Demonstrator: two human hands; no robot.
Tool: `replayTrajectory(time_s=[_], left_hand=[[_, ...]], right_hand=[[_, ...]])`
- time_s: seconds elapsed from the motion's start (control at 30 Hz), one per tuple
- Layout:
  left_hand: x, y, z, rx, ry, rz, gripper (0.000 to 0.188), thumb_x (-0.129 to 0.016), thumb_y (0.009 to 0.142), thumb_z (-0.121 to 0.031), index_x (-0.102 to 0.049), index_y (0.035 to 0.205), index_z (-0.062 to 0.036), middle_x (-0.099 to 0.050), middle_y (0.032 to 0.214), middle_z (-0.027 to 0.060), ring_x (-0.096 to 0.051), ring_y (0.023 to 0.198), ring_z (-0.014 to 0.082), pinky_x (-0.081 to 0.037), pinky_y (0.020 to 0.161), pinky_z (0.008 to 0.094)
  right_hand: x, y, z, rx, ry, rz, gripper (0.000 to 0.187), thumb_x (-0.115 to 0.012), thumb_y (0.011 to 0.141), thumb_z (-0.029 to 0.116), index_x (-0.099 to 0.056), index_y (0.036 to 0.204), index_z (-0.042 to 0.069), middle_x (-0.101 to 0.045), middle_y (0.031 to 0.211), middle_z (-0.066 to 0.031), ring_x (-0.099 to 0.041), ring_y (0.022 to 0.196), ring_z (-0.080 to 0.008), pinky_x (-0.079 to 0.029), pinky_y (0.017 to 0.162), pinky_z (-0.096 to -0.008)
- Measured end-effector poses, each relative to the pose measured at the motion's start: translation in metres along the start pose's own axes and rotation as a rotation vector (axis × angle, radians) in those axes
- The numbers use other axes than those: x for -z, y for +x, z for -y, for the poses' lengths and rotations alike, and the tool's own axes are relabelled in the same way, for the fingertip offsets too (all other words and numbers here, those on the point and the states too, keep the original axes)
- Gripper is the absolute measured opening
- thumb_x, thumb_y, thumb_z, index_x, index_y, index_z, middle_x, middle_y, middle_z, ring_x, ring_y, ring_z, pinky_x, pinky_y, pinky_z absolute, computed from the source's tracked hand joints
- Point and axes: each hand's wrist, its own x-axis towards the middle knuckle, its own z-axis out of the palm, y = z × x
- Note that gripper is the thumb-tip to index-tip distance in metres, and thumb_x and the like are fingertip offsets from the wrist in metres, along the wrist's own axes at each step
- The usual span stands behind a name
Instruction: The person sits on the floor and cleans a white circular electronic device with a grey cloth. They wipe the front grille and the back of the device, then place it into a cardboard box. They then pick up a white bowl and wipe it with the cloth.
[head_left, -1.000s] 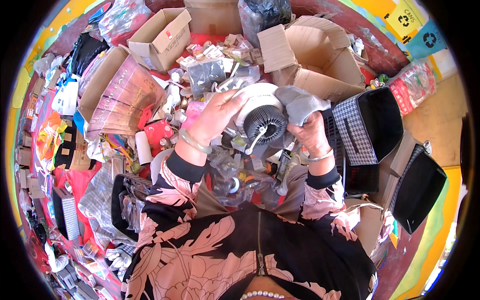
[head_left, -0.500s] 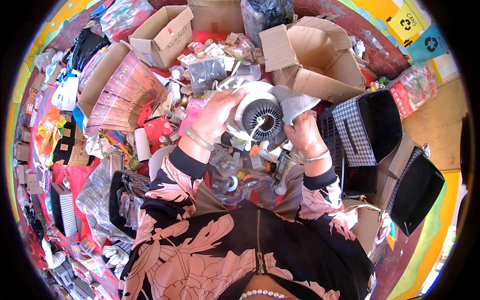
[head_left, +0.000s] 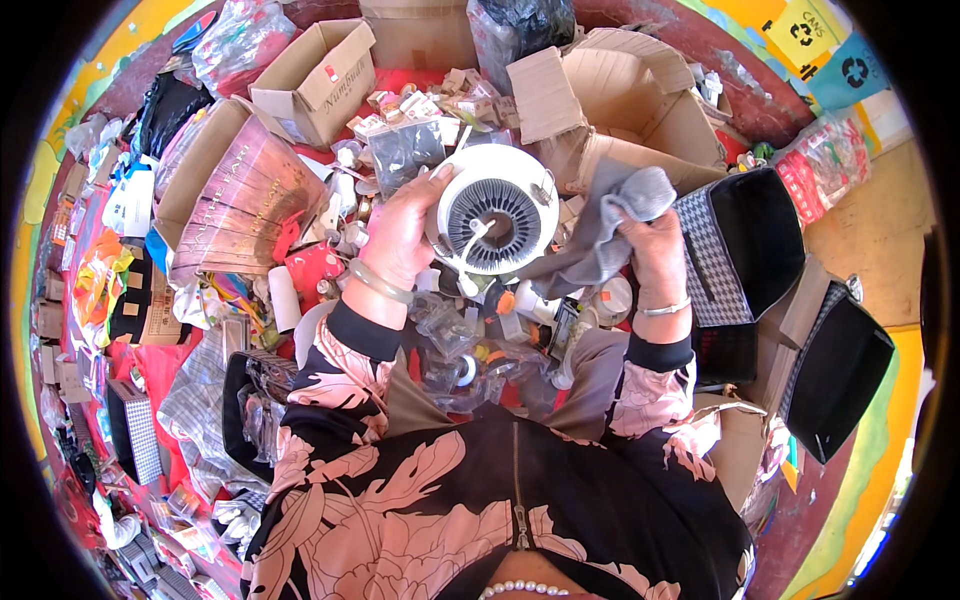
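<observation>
My left hand (head_left: 405,230) grips a round white downlight (head_left: 505,170) by its left rim. The lamp's dark ribbed heat sink faces up, with a white cable across it and a spring clip at its right edge. To the right, my right hand (head_left: 655,245) is closed on a grey cloth (head_left: 590,245), which hangs down beside the lamp. The cloth's lower end lies close to the lamp's right edge; whether they touch I cannot tell. Below the lamp, clear plastic packaging (head_left: 450,335) and small parts lie heaped between my knees.
Cardboard boxes stand at the back, one open at the right (head_left: 630,95) and one at the left (head_left: 315,85). Black bins with houndstooth sides (head_left: 705,260) lean at my right. A dark bin (head_left: 245,410) of packets sits at my left. Small boxes (head_left: 440,105) pile up ahead.
My right hand has drawn the cloth away from the lamp, to the right, and the cloth now hangs longer. The lamp has shifted slightly left and tilted, showing more of its white rim.
</observation>
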Motion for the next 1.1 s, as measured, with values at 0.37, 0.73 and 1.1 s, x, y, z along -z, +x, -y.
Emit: replayTrajectory(time_s=[0.37,0.73,1.1], left_hand=[[0.0,-0.009,0.01,-0.032,0.684,0.192,0.03,-0.052,0.091,-0.019,-0.059,0.107,0.0046,-0.062,0.094,0.0046,-0.055,0.085,0.0091,-0.044,0.077,0.0242],[-0.003,-0.018,-0.001,0.073,0.275,0.133,0.03,-0.056,0.088,-0.018,-0.059,0.107,0.0047,-0.063,0.097,0.0065,-0.058,0.086,0.0118,-0.045,0.077,0.0244],[-0.004,-0.016,0.0,0.107,0.341,0.102,0.03,-0.056,0.088,-0.021,-0.059,0.104,0.0041,-0.063,0.094,0.0057,-0.058,0.083,0.0109,-0.045,0.074,0.0236]], right_hand=[[-0.03,-0.008,0.008,-0.197,-0.513,0.366,0.059,-0.08,0.064,0.016,-0.051,0.111,-0.003,-0.06,0.1,-0.0071,-0.055,0.091,-0.0133,-0.044,0.082,-0.0281],[-0.018,-0.012,0.016,-0.309,0.104,0.287,0.038,-0.065,0.069,-0.002,-0.053,0.105,0.0,-0.06,0.093,-0.0043,-0.058,0.087,-0.0143,-0.045,0.08,-0.0275],[-0.02,-0.016,0.011,-0.162,0.185,0.148,0.03,-0.069,0.069,-0.005,-0.061,0.097,0.001,-0.065,0.088,-0.0062,-0.063,0.078,-0.0144,-0.051,0.071,-0.0269]])
